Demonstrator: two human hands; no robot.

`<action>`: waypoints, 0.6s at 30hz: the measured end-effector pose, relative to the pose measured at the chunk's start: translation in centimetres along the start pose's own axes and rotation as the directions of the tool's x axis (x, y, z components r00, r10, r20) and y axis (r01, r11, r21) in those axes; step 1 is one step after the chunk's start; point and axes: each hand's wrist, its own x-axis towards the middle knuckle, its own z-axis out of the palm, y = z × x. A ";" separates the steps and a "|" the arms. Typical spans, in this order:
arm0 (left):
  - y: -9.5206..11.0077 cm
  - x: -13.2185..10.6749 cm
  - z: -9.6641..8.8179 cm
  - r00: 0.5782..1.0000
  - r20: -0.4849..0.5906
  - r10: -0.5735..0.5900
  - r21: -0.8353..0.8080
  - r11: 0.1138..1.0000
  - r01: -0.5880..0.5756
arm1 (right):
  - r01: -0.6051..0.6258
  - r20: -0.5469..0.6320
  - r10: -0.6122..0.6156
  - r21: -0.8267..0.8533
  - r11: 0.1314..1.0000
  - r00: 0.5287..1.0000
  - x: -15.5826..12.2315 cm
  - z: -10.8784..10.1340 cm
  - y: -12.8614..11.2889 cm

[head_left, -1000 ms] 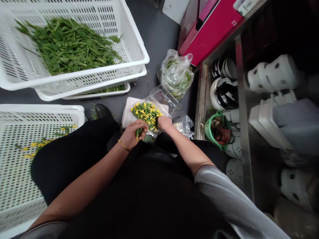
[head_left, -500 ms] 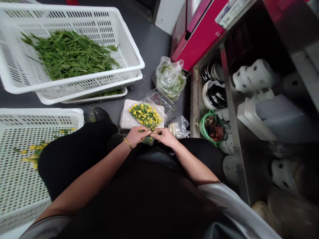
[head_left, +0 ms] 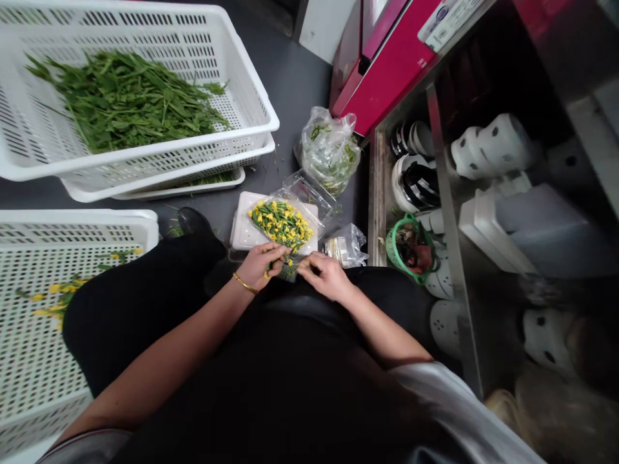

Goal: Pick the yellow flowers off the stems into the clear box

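My left hand (head_left: 261, 265), with a gold bracelet at the wrist, is closed around a few green stems with yellow flowers (head_left: 290, 260). A small gap to its right, my right hand (head_left: 327, 276) is pinched shut; what its fingertips hold, if anything, is too small to make out. Just beyond both hands, a pile of cut yellow-flowered greens (head_left: 280, 222) lies in an opened clear plastic box (head_left: 316, 218). That box rests on a pale, flat container (head_left: 243, 232). More greenery shows below my fingers, partly hidden.
Leafy greens (head_left: 130, 103) fill a stacked white basket (head_left: 159, 143) at upper left. Flowering stems (head_left: 65, 296) lie in another white basket (head_left: 29, 348) beside my left knee. A plastic bag of greens (head_left: 331, 154), a smaller bag (head_left: 347, 247) and a green colander (head_left: 409, 248) stand near metal shelving (head_left: 457, 258).
My hands, which were touching at the fingertips, have moved apart. The left has turned, showing stems in its grip; the right has shifted slightly right and down.
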 end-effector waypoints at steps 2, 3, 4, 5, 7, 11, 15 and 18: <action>0.2 0.0 -0.2 0.995 0.086 -0.039 -0.049 0.998 0.044 | -0.034 0.216 0.055 -0.100 0.994 0.975 1.1 -1.1 1.2; 0.3 0.1 -0.2 0.990 0.132 -0.057 -0.071 0.995 0.067 | -0.070 0.242 0.110 -0.168 0.983 0.964 2.0 -1.5 1.9; 0.3 0.2 -0.2 0.984 0.165 -0.071 -0.084 0.993 0.086 | -0.115 0.206 0.168 -0.245 0.963 0.964 3.2 -1.6 2.7; 0.3 0.3 -0.2 0.981 0.179 -0.079 -0.088 0.992 0.096 | -0.167 0.125 0.217 -0.321 0.932 0.968 4.6 -1.6 3.5; 0.2 0.5 -0.2 0.983 0.155 -0.095 -0.055 0.993 0.105 | -0.250 -0.015 0.274 -0.461 0.851 0.962 7.7 -0.8 4.9; -0.1 1.2 -0.4 0.990 0.053 -0.131 -0.017 0.991 0.132 | -0.246 0.062 0.367 -0.638 0.730 0.928 13.1 2.1 6.8; -0.2 1.7 -0.8 0.993 -0.023 -0.114 -0.056 0.992 0.113 | -0.259 0.083 0.405 -0.649 0.715 0.911 14.1 2.8 7.9; -0.2 1.7 -0.7 0.994 -0.065 -0.092 -0.018 0.996 0.091 | -0.328 0.038 0.423 -0.570 0.753 0.905 12.1 1.6 8.4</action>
